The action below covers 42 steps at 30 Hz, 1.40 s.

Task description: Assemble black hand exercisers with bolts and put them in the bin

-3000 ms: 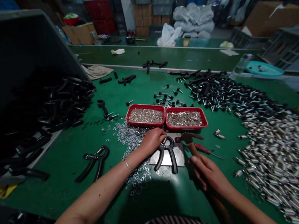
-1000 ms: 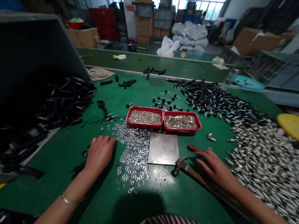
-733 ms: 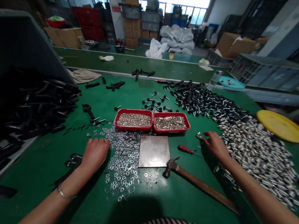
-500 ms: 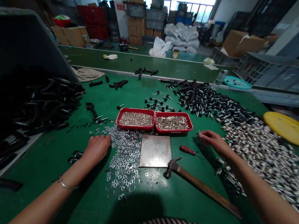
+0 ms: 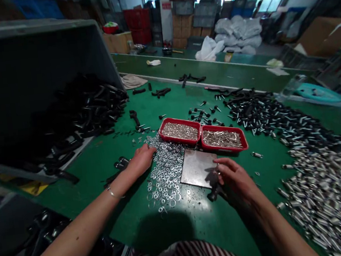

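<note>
My left hand point(image 5: 143, 160) rests at the left edge of a spread of small silver washers and rings point(image 5: 166, 171). Its fingers are curled down together, and what they pinch, if anything, is hidden. At the right side of a square metal plate point(image 5: 195, 168), my right hand point(image 5: 233, 175) is closed round a hammer. The dark hammer head point(image 5: 215, 189) is blurred just below the fingers, by the plate's lower right corner; hand and forearm hide the handle. A small silver cylinder point(image 5: 256, 155) lies beyond that hand.
Two red trays point(image 5: 201, 134) of small metal parts stand behind the plate. Black knobs with screws point(image 5: 255, 112) and silver cylinders point(image 5: 328, 192) are heaped at right. A large grey bin point(image 5: 103, 49) of black handles point(image 5: 94, 108) stands at left.
My right hand has moved left and nearer, from beside the right tray to the hammer. The screwdriver is now out of sight. My left hand stays by the washers; the view has turned left.
</note>
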### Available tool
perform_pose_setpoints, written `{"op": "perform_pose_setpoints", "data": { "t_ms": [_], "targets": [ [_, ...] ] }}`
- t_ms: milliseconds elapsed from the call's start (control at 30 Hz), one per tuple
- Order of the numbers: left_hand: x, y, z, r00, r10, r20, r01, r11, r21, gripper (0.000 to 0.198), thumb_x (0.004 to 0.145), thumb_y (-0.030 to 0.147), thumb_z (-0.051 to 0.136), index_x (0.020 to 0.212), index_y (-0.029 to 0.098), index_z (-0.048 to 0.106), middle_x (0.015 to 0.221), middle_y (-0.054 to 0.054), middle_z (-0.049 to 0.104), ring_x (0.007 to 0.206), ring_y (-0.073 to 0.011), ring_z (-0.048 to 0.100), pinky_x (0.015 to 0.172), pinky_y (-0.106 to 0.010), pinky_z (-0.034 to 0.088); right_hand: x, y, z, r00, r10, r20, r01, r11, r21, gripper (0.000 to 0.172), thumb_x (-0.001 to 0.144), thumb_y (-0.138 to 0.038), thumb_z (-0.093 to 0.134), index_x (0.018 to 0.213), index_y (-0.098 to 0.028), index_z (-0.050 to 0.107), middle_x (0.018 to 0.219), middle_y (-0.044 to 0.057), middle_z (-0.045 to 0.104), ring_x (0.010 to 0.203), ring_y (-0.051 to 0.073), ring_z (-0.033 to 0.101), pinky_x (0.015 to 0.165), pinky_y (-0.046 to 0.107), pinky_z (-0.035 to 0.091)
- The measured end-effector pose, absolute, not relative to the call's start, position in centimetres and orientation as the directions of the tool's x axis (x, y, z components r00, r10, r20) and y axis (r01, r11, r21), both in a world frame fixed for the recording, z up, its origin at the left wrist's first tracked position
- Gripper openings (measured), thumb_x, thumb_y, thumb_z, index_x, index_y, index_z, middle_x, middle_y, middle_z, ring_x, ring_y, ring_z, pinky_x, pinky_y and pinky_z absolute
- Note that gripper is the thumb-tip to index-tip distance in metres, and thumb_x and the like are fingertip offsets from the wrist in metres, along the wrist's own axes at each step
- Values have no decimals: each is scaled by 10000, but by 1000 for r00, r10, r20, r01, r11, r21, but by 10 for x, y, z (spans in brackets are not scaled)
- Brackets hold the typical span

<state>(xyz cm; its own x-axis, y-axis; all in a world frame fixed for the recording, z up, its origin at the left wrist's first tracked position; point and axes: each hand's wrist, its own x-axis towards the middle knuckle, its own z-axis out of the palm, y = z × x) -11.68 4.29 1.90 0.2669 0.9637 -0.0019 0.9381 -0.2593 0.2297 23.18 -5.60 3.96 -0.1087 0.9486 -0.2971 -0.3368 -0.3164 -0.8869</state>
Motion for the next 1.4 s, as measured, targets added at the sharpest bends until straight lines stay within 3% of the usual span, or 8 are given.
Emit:
{"op": "perform_pose_setpoints", "data": {
  "t_ms": [100, 233, 367, 800, 1000, 1167, 1300, 1400],
  "targets": [
    [-102, 22, 20, 193, 979, 71, 759, -195, 622, 181, 867, 267, 545, 982, 173, 649, 947, -82, 628, 888, -216, 609, 854, -365, 478, 204, -55, 38, -143, 943, -300, -408, -332, -851, 263, 784, -350, 778, 910, -220, 588, 607, -77, 521, 450, 42, 385, 401, 147, 297],
    [-52, -12, 19, 275, 945, -179, 145, 143, 979, 255, 768, 371, 702, 882, 158, 623, 795, -36, 662, 744, -176, 651, 731, -314, 514, 190, -54, 38, -237, 916, -324, -375, -394, -839, 304, 773, -343, 792, 961, -212, 591, 647, -68, 510, 517, 67, 466, 481, 183, 414],
    [-4, -30, 14, 319, 913, -254, -179, 321, 930, 330, 746, 405, 752, 916, 142, 647, 785, -48, 680, 709, -155, 647, 707, -283, 504, 189, -57, 39, -322, 883, -343, -321, -442, -838, 275, 799, -395, 758, 838, -201, 568, 609, -72, 473, 465, 68, 411, 422, 186, 395],
    [21, -46, 11, 390, 870, -302, -389, 453, 802, 313, 757, 371, 778, 921, 139, 648, 841, -25, 633, 765, -119, 608, 773, -266, 480, 199, -62, 26, -351, 824, -445, -482, -566, -669, 278, 802, -370, 763, 774, -171, 571, 641, -44, 495, 477, 47, 385, 414, 150, 382],
    [21, -50, 16, 235, 971, 53, 24, -61, 998, 130, 849, 315, 674, 862, 186, 663, 881, -56, 645, 878, -182, 610, 838, -330, 480, 194, -58, 24, -149, 901, -407, -430, -430, -794, 270, 773, -388, 781, 818, -193, 600, 654, -37, 552, 464, 58, 421, 413, 170, 378],
    [-21, -16, 43, 416, 854, 312, 361, -470, 805, 154, 947, 300, 541, 1001, 196, 641, 1023, -73, 642, 1022, -185, 589, 931, -320, 456, 212, -55, 51, 8, 984, -176, 65, -176, -982, 294, 830, -460, 695, 1002, -232, 629, 862, 31, 681, 630, 147, 617, 595, 258, 528],
    [-124, 62, 51, 160, 942, 295, 762, -307, 570, 217, 972, 240, 442, 1042, 166, 634, 1074, -89, 633, 1030, -194, 581, 941, -321, 443, 236, -74, 60, 69, 990, -127, 365, -143, -920, 388, 804, -531, 680, 1069, -251, 637, 1105, 99, 698, 883, 252, 688, 719, 315, 582],
    [-210, 112, 49, -106, 972, 209, 969, 54, 240, 305, 936, 134, 404, 1141, 103, 626, 1175, -156, 607, 1107, -245, 540, 985, -366, 395, 235, -103, 38, -30, 970, -241, 272, -224, -936, 353, 832, -553, 627, 1040, -268, 647, 1096, 111, 711, 933, 290, 703, 775, 371, 600]
  ]
}}
